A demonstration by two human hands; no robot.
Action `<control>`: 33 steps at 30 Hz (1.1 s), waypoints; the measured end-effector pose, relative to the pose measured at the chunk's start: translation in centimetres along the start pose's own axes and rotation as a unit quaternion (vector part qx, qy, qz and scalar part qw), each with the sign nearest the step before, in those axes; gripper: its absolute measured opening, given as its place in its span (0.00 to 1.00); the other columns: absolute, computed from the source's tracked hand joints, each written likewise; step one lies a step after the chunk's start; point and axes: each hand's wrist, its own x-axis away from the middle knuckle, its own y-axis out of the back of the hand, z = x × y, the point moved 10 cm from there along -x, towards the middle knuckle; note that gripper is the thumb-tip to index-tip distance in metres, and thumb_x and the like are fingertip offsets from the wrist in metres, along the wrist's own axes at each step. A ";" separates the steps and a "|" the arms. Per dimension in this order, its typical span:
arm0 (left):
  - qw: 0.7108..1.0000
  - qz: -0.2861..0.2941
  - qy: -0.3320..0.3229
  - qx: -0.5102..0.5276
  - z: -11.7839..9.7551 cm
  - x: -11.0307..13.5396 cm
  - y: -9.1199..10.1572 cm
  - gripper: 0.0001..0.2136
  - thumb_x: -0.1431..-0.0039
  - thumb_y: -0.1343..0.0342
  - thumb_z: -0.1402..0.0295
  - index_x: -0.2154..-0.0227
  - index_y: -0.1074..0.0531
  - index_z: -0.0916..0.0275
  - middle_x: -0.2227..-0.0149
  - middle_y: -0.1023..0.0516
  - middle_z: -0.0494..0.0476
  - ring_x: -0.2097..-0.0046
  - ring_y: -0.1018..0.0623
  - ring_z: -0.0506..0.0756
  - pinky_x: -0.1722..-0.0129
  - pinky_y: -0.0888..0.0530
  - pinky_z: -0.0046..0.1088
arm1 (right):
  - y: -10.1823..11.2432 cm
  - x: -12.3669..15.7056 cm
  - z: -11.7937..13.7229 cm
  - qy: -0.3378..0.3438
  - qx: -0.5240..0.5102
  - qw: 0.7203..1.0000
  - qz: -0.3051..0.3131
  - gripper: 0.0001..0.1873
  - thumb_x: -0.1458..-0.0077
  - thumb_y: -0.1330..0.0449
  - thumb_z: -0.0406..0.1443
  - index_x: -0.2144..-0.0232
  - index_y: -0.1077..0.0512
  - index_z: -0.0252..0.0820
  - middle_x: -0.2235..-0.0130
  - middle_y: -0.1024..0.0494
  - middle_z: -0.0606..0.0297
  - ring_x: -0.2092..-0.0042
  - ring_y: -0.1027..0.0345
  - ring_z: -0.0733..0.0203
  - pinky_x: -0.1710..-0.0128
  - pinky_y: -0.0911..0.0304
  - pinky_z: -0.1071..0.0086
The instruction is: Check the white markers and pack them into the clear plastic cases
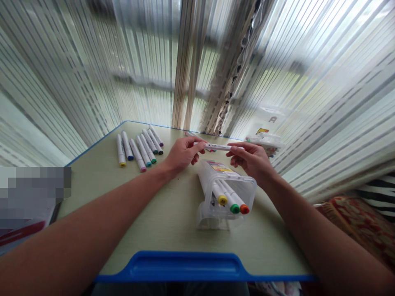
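Between my two hands a white marker [218,146] is held level above the table, its ends pinched by fingers. My left hand [185,153] grips the left end, with the fingertips covering it. At the right end, my right hand [249,158] pinches with thumb and fingers. Just below lies a clear plastic case [202,176], its opening facing me, with a yellow-ended marker [221,199], a green-ended marker [233,207] and an orange-ended marker [243,208] inside. Several white markers [142,150] with coloured ends lie in a loose row to the left.
Behind my hands lies another marker [193,135], partly hidden. A second clear case [267,139] stands at the back right, markers inside. The table [160,222] has a blue edge and a blue front tray [185,265]. Striped curtains [148,61] hang behind; patterned fabric [364,226] is at right.
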 end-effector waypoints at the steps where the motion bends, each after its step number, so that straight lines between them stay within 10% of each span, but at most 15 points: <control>1: 1.000 -0.001 -0.001 0.000 0.0 0.0 0.0 0.05 0.43 0.43 0.69 0.67 0.26 0.67 0.73 0.27 0.52 0.81 0.32 0.44 0.84 0.37 0.20 | 0.0 0.0 0.0 0.001 0.001 1.000 -0.001 0.16 0.56 0.28 0.41 0.65 0.21 0.40 0.73 0.20 0.62 0.78 0.30 0.67 0.79 0.38 0.74; 33: 0.999 -0.027 0.020 0.024 0.3 0.0 0.6 0.06 0.43 0.43 0.69 0.65 0.26 0.67 0.70 0.22 0.55 0.80 0.31 0.44 0.83 0.36 0.19 | 0.3 0.0 0.2 -0.008 -0.007 1.000 -0.027 0.15 0.53 0.32 0.43 0.65 0.22 0.39 0.70 0.19 0.60 0.78 0.30 0.66 0.81 0.40 0.73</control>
